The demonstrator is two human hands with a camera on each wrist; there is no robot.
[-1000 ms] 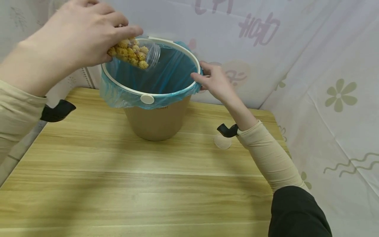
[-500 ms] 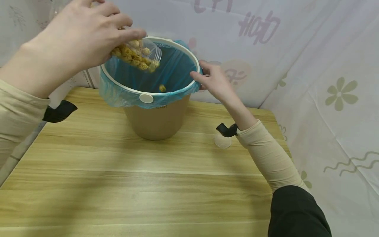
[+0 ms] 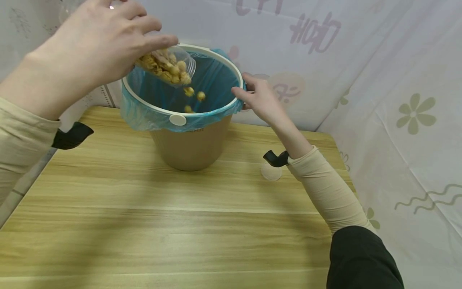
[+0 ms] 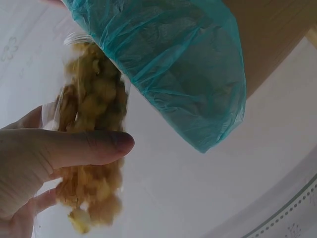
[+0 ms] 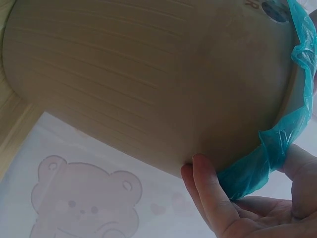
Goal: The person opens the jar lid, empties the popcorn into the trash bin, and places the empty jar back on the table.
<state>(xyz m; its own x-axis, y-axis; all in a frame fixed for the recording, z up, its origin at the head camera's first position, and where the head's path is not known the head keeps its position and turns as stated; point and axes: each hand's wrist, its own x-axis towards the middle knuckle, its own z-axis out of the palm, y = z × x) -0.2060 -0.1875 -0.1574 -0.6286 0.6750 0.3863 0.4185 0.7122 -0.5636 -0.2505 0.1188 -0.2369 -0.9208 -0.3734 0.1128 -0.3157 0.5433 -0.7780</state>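
Clear tilted jar (image 3: 169, 67) gripped by left hand (image 3: 104, 42); popcorn (image 3: 189, 92) midair over bin (image 3: 191, 148); right hand (image 3: 260, 96) pinching rim (image 3: 202, 114).

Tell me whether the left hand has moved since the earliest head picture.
Yes, slightly to the right: in the head view its thumb tip lay left of the white button on the bin; now the left hand brings it about level.

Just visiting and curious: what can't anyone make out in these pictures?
- Bottom of the bin: head view, hidden by its near side.
- Middle of the clear jar: head view, behind the left hand.
- Separate popcorn pieces in the jar: left wrist view, blurred.
- Full lettering: head view, partly covered by the blue liner.
- Left elbow: head view, cut off by the left edge.
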